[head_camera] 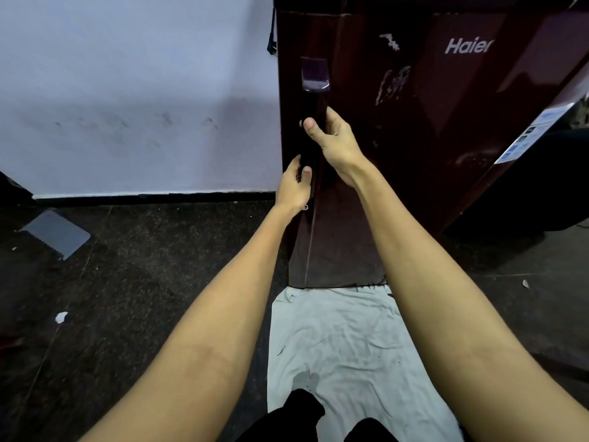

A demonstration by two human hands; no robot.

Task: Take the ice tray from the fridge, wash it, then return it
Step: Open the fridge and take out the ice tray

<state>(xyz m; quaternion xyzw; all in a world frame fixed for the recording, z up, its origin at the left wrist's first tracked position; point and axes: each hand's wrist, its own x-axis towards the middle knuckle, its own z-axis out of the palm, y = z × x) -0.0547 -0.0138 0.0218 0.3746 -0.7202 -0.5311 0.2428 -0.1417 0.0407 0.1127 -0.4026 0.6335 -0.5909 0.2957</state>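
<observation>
Both hands grip the dark vertical handle (314,135) of the closed fridge (414,122): right hand (334,138) above, left hand (294,185) below. The ice tray is not visible, probably inside. I expect it light, stiff and slippery, best held by its rims.

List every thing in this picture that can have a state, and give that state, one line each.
fridge door: closed
door handle: gripped by both hands
right hand: curled round the handle, upper
left hand: holding the handle, lower
white cloth: spread on the floor before the fridge, crumpled, stained
ice tray: not in view
</observation>
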